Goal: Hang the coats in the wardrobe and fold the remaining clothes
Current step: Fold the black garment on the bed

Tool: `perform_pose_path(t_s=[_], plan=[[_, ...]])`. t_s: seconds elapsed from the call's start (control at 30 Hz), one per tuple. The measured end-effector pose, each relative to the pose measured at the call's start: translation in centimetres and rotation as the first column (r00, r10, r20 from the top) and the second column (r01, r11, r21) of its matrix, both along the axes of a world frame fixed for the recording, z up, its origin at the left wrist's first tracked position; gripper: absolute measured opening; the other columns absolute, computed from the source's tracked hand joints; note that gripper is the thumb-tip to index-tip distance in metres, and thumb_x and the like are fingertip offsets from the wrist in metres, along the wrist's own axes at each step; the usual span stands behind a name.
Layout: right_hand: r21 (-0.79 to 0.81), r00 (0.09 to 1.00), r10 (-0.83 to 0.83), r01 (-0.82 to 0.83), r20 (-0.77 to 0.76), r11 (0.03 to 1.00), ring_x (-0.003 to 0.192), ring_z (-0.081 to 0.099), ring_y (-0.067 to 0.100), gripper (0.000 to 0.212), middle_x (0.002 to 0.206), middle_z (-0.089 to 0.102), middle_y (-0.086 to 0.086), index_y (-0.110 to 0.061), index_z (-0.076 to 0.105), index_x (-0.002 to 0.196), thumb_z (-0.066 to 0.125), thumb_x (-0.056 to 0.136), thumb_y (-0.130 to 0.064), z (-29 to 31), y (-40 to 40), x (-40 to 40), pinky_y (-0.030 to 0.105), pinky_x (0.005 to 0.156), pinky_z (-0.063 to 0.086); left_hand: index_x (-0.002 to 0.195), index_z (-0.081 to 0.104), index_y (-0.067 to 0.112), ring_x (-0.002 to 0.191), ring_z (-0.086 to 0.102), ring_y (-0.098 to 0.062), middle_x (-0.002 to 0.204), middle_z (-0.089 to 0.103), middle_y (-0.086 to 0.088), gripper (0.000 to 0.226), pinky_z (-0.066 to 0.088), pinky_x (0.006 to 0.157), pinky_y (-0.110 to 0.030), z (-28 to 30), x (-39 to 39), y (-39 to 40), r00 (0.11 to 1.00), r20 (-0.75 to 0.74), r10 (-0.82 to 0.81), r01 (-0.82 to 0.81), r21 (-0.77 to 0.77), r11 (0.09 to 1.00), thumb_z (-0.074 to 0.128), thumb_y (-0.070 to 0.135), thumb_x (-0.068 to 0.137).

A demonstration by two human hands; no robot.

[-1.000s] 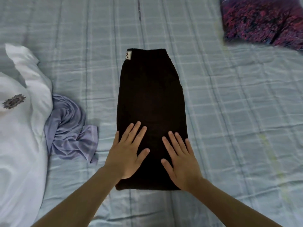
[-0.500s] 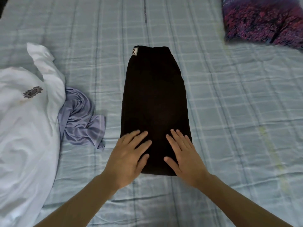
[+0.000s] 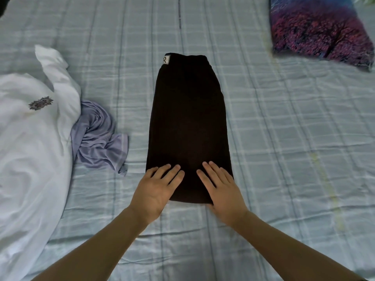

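A black garment [image 3: 187,122], folded into a long narrow strip with a small white label at its far left corner, lies on the bed in the middle of the view. My left hand [image 3: 156,189] rests flat with straight fingers on its near left corner. My right hand [image 3: 221,189] lies flat the same way on its near right corner. A white garment [image 3: 30,149] with a small dark emblem is spread at the left. A crumpled lilac cloth [image 3: 97,138] sits beside it.
The bed is covered by a pale blue checked sheet [image 3: 294,149]. A pillow [image 3: 320,31] printed in purple and red lies at the far right. Bare sheet stretches to the right of the black garment and between it and the lilac cloth.
Both hands have slid back toward me along the black garment, from its lower middle to its near edge. The garment lies flat as before.
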State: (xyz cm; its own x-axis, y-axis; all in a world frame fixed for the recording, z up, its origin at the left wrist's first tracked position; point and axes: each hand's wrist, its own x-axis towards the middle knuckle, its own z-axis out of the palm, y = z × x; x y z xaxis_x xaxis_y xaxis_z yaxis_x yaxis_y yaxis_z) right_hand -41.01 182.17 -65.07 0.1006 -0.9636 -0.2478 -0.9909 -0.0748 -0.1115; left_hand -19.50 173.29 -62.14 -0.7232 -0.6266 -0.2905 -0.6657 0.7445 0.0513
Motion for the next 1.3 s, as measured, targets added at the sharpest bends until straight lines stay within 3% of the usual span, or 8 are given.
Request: perform_pose_path(t_s=[0.1,0.23,0.4,0.5,0.67,0.87,1.07,1.3], plan=[[-0.075,0.999,-0.046,0.047,0.010,0.996,0.140,0.044,0.030,0.092,0.149,0.048,0.011,-0.013,0.052,0.142,0.090,0.059,-0.015,0.4,-0.3,0.6,0.044,0.114,0.037,0.125,0.068,0.019,0.112,0.067,-0.025,0.130,0.067,0.000,0.087,0.058,0.084,-0.037,0.8,-0.5,-0.4,1.000,-0.005,0.005,-0.006,-0.021,1.000,0.090,0.000,0.043],[-0.110,0.989,-0.082,0.095,0.120,0.989,0.136,0.049,0.028,0.072,0.142,0.057,0.008,-0.011,0.060,0.133,0.084,0.066,-0.003,1.7,-0.6,0.8,0.044,0.111,0.042,0.140,0.052,0.026,0.127,0.055,-0.020,0.147,0.052,0.007,0.072,0.049,0.097,-0.035,2.0,-0.8,-0.6,0.998,-0.058,-0.004,0.004,-0.007,1.000,0.073,0.002,0.075],[-0.042,0.968,-0.086,0.099,0.235,0.994,0.143,0.038,0.019,0.068,0.151,0.046,0.000,-0.019,0.050,0.143,0.074,0.080,-0.011,5.0,0.5,0.1,0.032,0.119,0.026,0.147,0.039,0.033,0.130,0.046,-0.015,0.153,0.041,0.014,0.069,0.040,0.102,-0.030,5.2,-0.6,0.4,0.988,-0.156,0.016,-0.014,0.016,1.000,0.063,0.009,0.086],[0.033,0.955,-0.056,0.048,0.291,0.998,0.144,0.036,0.015,0.067,0.153,0.043,-0.005,-0.026,0.047,0.144,0.068,0.082,-0.015,7.2,3.2,0.2,0.025,0.116,0.022,0.140,0.047,0.034,0.118,0.054,-0.017,0.146,0.046,0.012,0.069,0.047,0.093,-0.031,7.4,0.5,3.1,0.985,-0.174,-0.013,0.027,0.081,0.996,0.070,0.012,0.079],[0.066,0.934,0.075,-0.105,0.350,0.992,0.120,0.062,0.012,0.061,0.127,0.066,-0.010,-0.028,0.066,0.122,0.081,0.063,-0.026,9.4,9.3,1.0,0.023,0.097,0.050,0.098,0.072,0.035,0.071,0.064,-0.010,0.108,0.067,0.005,0.074,0.053,0.052,-0.023,9.3,2.4,9.1,0.992,-0.085,-0.097,0.117,0.271,0.956,0.091,0.027,0.027],[0.148,0.915,0.018,-0.085,0.403,0.985,0.113,0.058,0.001,0.055,0.125,0.059,-0.021,-0.040,0.054,0.130,0.057,0.075,-0.035,10.6,9.1,0.5,0.018,0.090,0.051,0.140,0.035,0.044,0.118,0.047,-0.009,0.132,0.042,0.018,0.067,0.044,0.094,-0.027,9.3,2.9,9.2,0.980,-0.197,0.011,0.061,0.357,0.932,0.064,0.027,0.081],[-0.057,0.864,-0.168,0.221,0.475,0.974,0.111,0.058,0.000,0.066,0.125,0.057,-0.029,-0.046,0.046,0.135,0.066,0.073,-0.054,13.7,6.8,-1.7,0.019,0.094,0.047,0.116,0.060,0.041,0.097,0.063,0.001,0.105,0.062,0.023,0.068,0.049,0.082,-0.013,11.9,4.0,3.8,0.703,-0.575,0.418,-0.119,0.485,0.867,0.082,0.008,0.061],[0.132,0.478,-0.274,0.310,0.834,0.942,0.123,0.056,0.005,0.108,0.130,0.058,-0.017,-0.040,0.036,0.147,0.095,0.056,-0.039,12.8,4.0,-3.7,0.010,0.093,0.046,0.105,0.064,0.038,0.085,0.066,-0.005,0.093,0.067,0.020,0.058,0.049,0.065,-0.008,11.8,3.4,0.3,0.476,-0.674,0.566,-0.302,0.479,0.824,0.084,0.005,0.063]])
